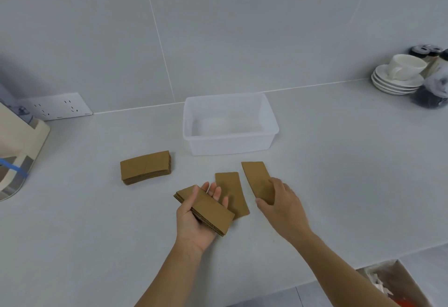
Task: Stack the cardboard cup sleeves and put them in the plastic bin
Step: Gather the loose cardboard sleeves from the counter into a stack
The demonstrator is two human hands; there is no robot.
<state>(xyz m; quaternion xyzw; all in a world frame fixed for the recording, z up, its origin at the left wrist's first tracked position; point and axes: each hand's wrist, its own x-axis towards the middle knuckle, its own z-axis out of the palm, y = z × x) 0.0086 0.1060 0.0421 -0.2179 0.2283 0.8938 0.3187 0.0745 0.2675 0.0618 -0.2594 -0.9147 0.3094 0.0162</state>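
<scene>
Head view: the left hand (194,219) is palm up over the counter (339,161), cradling a small pile (206,207) of flattened sleeves. The thumb presses on top of the pile and the fingers are stretched out loosely beneath it, so the pile lies across the palm and juts out at both ends. At about 2 o'clock from that hand, the right hand (278,200) comes down on one sleeve (258,181). Its fingers cover the sleeve's near end and the thumb curls at the edge; whether the sleeve is pinched or only pressed flat, I cannot tell. Between the two hands a loose sleeve (232,192) lies flat, untouched. A neat stack (145,167) sits apart at 10 o'clock from the left hand. The bin (230,145) stands at 12 o'clock, beyond the sleeves, with nothing in it.
</scene>
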